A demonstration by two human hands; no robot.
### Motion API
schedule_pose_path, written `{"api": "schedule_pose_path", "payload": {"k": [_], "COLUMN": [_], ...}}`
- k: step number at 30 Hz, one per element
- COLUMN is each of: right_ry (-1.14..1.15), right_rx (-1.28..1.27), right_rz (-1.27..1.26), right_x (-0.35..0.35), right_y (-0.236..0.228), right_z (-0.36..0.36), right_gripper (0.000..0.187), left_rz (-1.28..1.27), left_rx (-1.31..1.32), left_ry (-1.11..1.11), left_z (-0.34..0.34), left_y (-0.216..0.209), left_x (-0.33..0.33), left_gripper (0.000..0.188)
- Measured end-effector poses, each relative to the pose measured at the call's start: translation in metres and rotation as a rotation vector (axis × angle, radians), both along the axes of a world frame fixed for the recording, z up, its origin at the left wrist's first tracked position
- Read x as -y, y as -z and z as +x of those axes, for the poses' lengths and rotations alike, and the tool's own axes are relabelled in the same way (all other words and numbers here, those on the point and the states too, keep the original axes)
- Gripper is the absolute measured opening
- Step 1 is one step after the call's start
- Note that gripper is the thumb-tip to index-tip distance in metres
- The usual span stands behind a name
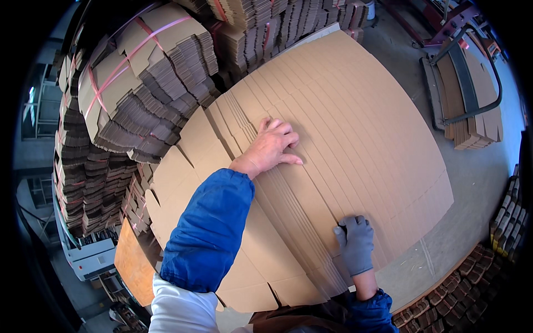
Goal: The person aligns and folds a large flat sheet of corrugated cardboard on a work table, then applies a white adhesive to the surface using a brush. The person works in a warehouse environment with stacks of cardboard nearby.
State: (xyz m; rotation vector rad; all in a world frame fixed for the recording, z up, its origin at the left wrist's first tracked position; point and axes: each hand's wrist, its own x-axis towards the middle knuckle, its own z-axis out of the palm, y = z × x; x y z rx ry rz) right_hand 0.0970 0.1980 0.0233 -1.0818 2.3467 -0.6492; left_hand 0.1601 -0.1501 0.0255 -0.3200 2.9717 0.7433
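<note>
A fanned stack of flat brown cardboard box blanks (388, 166) spreads out in front of me, its sheets overlapping in narrow steps. My left hand (272, 145), bare beyond a blue sleeve, rests on the middle of the stack with bent fingers apart and the thumb out to the right. Nothing shows in its grasp. Nearer to me and to the right, my right hand (355, 241) wears a grey glove. Its fingers curl down at the edge of one cardboard sheet, and their tips are partly hidden. Slots and flaps show along the blanks' left side.
Tall bundles of folded cardboard (161, 72), tied with pink straps, stand at the left and back. A hand cart (466, 83) holding more cardboard is at the far right. More stacked pieces (455, 288) lie at the lower right. An orange-brown board (133, 261) is at the left.
</note>
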Motion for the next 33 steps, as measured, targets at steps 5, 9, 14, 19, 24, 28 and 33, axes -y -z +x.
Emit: {"api": "schedule_pose_path", "payload": {"k": [5, 9, 14, 19, 24, 28, 33], "right_ry": [0.003, -0.001, 0.006, 0.014, 0.0, 0.007, 0.005], "right_rx": [-0.001, -0.003, 0.011, -0.003, -0.053, -0.098, -0.116], "right_rz": [-0.002, -0.002, -0.009, -0.019, 0.035, 0.049, 0.086], "right_x": [-0.001, -0.001, 0.002, 0.0, 0.003, 0.004, 0.006], "right_y": [0.002, 0.0, -0.005, -0.002, -0.003, -0.001, 0.003], "right_z": [0.0, 0.0, -0.002, -0.001, 0.002, 0.004, 0.004], "right_gripper": [0.019, 0.019, 0.019, 0.019, 0.017, 0.019, 0.019], "left_rz": [0.008, 0.007, -0.008, -0.008, -0.038, -0.114, -0.114], "left_rx": [0.008, 0.01, -0.038, -0.034, -0.03, -0.053, 0.029], "left_ry": [-0.002, -0.001, 0.012, 0.015, 0.008, -0.039, 0.067], "left_z": [0.0, -0.001, 0.0, -0.001, 0.001, 0.003, 0.021], "left_y": [0.0, -0.001, 0.005, 0.005, 0.004, -0.003, -0.018], "left_x": [0.0, 0.0, 0.002, 0.0, -0.001, -0.01, -0.038], "left_gripper": [0.044, 0.044, 0.043, 0.042, 0.042, 0.041, 0.032]}}
